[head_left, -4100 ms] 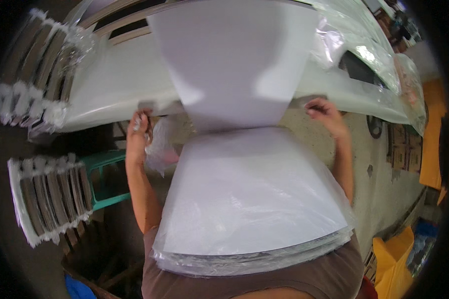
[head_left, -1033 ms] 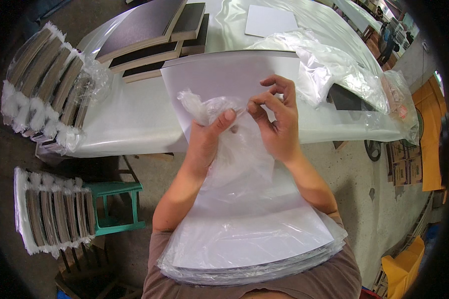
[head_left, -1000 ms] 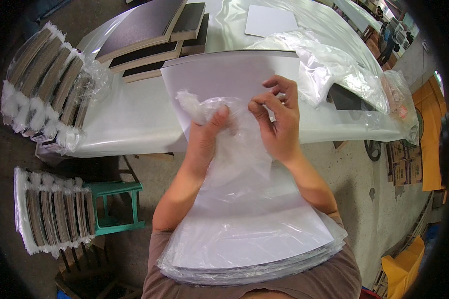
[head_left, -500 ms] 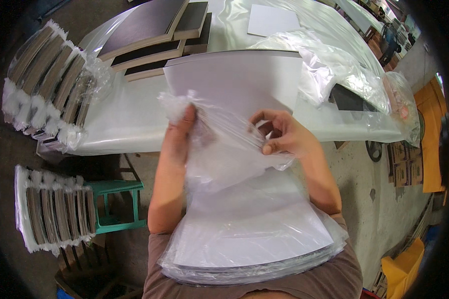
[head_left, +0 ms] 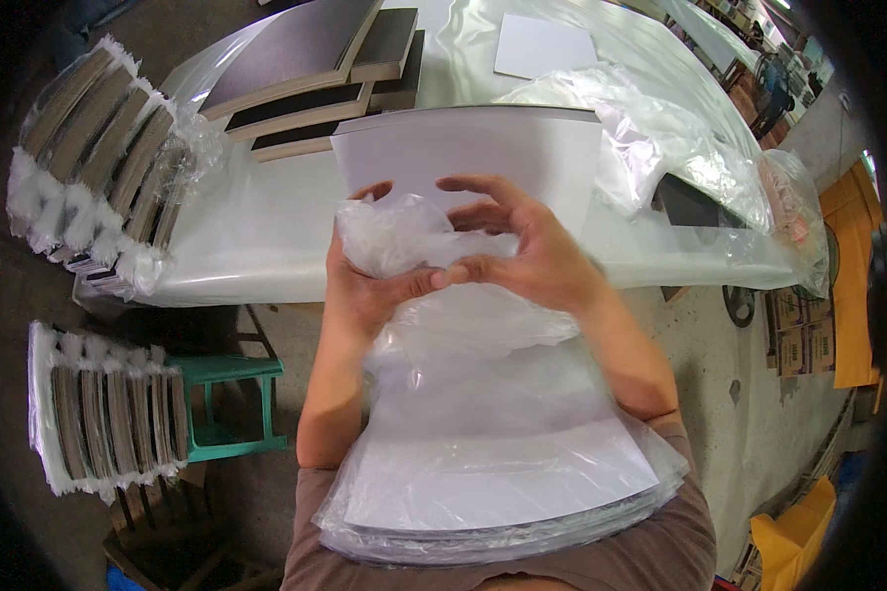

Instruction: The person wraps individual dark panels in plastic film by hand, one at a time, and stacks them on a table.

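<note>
A clear plastic bag (head_left: 434, 315) holds a stack of white sheets or boards (head_left: 503, 483) and rests against my lap. Its far end is gathered into a crumpled bunch. My left hand (head_left: 370, 281) closes round the left side of this bunch, thumb on top. From the right, my right hand (head_left: 532, 241) curls its fingers over the plastic, and its thumb tip meets my left thumb. Just beyond both hands, a white-topped stack of boards (head_left: 463, 148) lies at the table's near side.
Dark-faced thick boards (head_left: 296, 59) are piled at the table's (head_left: 237, 266) far left. Bagged bundles (head_left: 99, 148) stand at its left end. Another bundle (head_left: 118, 414) sits by a green stool (head_left: 227, 369). Loose plastic film (head_left: 650, 128) and a white sheet (head_left: 542, 44) lie on the right.
My right hand has moved left and up to meet my left hand. The plastic between them has gone from spread out to bunched together.
</note>
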